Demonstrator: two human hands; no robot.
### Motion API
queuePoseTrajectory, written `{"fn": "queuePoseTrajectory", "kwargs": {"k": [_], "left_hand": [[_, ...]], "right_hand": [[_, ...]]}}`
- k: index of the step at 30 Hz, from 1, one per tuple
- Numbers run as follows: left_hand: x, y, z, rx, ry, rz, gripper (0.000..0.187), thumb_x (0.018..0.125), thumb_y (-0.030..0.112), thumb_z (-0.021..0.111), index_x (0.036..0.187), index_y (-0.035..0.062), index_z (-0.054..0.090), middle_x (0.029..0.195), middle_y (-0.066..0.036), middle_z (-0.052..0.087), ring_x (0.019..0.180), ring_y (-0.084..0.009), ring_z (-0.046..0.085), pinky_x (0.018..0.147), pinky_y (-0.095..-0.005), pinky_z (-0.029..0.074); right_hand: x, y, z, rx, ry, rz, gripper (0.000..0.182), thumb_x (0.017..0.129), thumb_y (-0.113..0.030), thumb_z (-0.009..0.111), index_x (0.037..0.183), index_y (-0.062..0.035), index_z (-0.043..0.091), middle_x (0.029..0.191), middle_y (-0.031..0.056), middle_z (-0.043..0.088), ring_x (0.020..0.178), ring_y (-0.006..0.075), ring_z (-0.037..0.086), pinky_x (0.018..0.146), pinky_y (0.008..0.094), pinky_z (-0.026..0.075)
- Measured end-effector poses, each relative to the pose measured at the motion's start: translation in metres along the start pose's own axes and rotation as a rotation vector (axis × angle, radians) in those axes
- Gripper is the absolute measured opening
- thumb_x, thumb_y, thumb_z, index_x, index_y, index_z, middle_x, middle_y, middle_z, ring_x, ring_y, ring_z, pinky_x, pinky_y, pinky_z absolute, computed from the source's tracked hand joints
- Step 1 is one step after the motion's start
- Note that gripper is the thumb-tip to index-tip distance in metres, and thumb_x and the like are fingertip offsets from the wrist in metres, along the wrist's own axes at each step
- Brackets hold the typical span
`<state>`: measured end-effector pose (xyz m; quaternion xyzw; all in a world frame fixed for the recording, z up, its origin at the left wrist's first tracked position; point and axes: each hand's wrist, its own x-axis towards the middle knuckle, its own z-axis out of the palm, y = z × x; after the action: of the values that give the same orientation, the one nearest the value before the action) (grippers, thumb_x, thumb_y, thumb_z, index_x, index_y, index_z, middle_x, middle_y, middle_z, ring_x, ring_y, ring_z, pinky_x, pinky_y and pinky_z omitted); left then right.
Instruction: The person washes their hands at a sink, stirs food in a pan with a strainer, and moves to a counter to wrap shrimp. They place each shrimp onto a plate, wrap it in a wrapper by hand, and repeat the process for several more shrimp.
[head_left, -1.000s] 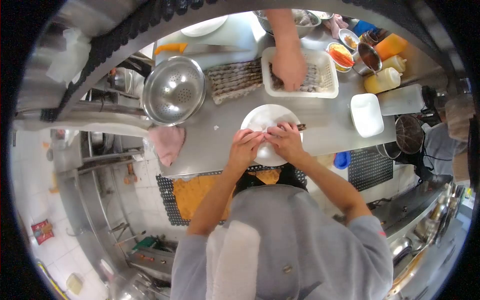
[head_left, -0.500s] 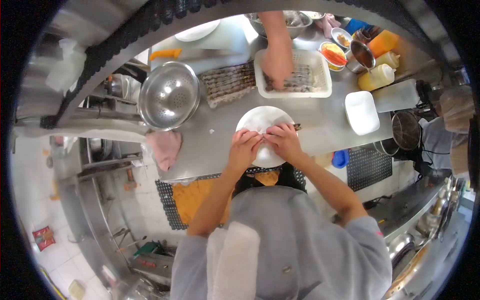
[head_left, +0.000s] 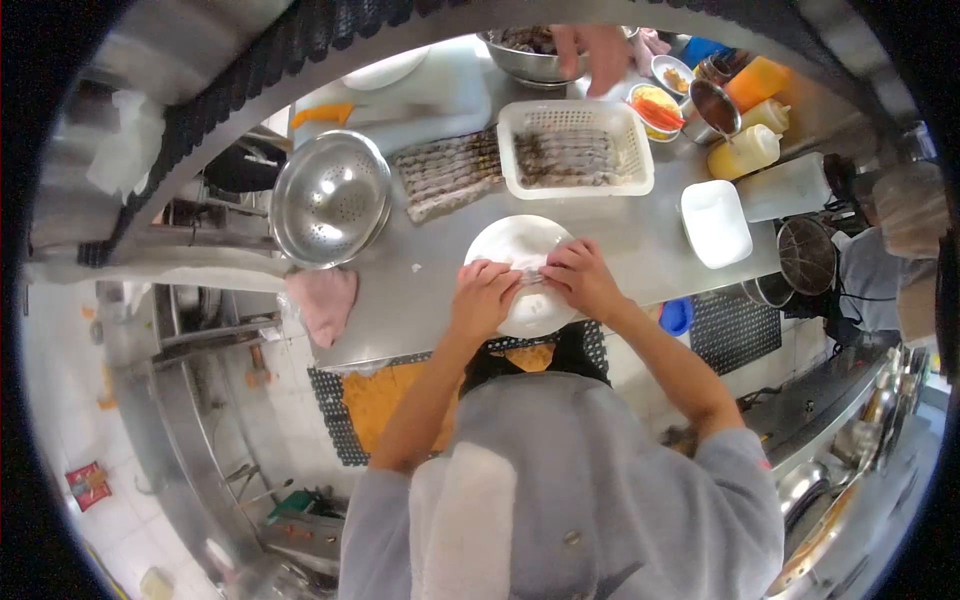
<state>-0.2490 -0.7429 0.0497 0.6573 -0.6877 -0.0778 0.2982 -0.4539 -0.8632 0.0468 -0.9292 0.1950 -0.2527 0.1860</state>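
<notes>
The left hand [head_left: 487,298] and right hand [head_left: 580,277] had their fingers pinched on opposite ends of a small greyish piece [head_left: 530,277], apparently shrimp, above a white plate [head_left: 510,238], presumably to catch scraps. Beyond, a white basket [head_left: 580,190] blocked the way toward a steel bowl [head_left: 530,68] and a co-worker's hand [head_left: 600,64].

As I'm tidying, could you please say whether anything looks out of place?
A small white scrap lies stray on the table, left of the plate, and a red packet lies on the floor like litter.
</notes>
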Motion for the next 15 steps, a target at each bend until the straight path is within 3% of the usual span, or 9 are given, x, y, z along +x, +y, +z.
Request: {"fn": "queuePoseTrajectory", "kwargs": {"k": [6, 15], "left_hand": [[0.003, 0.01, -0.019, 0.041, 0.019, -0.049, 0.02, 0.083, 0.024, 0.074, 0.102, 0.0161, 0.073, 0.107, 0.002, 0.067, 0.106, -0.023, 0.059, 0.093, -0.0419, 0.043], [0.003, 0.005, -0.002, -0.024, 0.084, 0.02, 0.017, 0.083, 0.02, 0.073, 0.099, 0.0138, 0.073, 0.103, 0.002, 0.068, 0.098, -0.0229, 0.061, 0.088, -0.0398, 0.046]], "right_hand": [[0.017, -0.025, 0.004, -0.082, 0.117, 0.023, 0.02, 0.074, -0.021, 0.079, 0.093, -0.0173, 0.072, 0.099, -0.0025, 0.062, 0.103, 0.0214, 0.058, 0.096, 0.0462, 0.042], [0.014, -0.02, 0.025, 0.042, 0.075, 0.041, 0.02, 0.074, -0.019, 0.078, 0.092, -0.0151, 0.071, 0.099, -0.0006, 0.065, 0.099, 0.0241, 0.059, 0.092, 0.0435, 0.043]]}}
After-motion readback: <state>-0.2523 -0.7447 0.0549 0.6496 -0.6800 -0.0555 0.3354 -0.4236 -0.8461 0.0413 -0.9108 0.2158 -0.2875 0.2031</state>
